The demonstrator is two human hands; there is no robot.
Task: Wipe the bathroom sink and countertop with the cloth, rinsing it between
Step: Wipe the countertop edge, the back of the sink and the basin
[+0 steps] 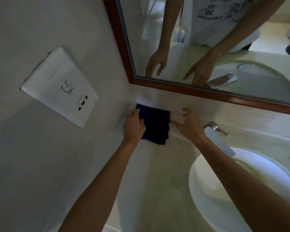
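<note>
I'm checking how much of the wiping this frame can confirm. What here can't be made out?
- Countertop beneath the dark cloth: hidden by it and the left hand.
- Small white items by the right hand: blurred, overexposed.
- Sink: right arm covers part; frame edge cuts it.
- Wall plate lettering: too small.

Bare countertop (157, 181) nearside, faucet (214, 131) rightward, walls boxing corner
</note>
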